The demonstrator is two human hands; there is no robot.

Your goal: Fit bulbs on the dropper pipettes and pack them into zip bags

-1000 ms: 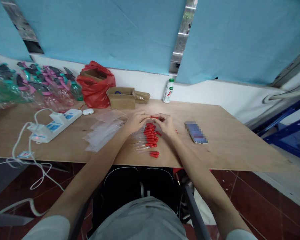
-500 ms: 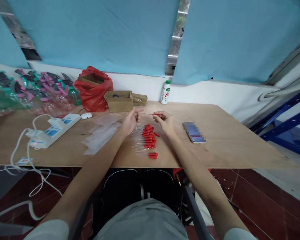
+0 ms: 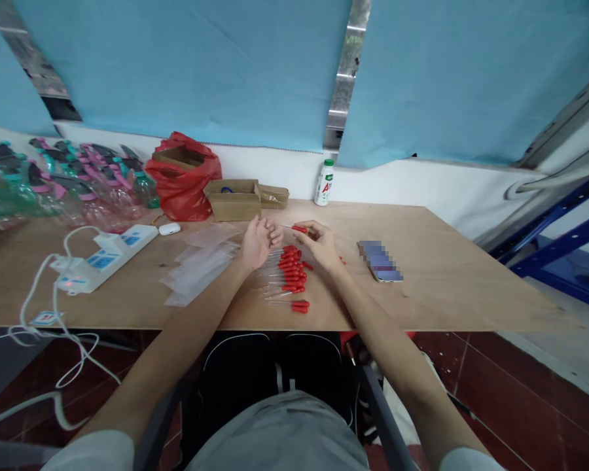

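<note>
Turned to show the palm since the earlier frame: left hand (image 3: 260, 243), fingers loosely curled, apparently empty. Pinched in right hand (image 3: 321, 242): single dropper (image 3: 300, 229) by red bulb, tube directed toward left fingertips; contact at tip too small to confirm. Lying between the hands, on the near side: pile of red-bulbed droppers (image 3: 291, 267). Step in hand, as judged: fitting or checking bulb on tube. For next move, likely required: keep pinch steady; avoid side load on tube.
</note>
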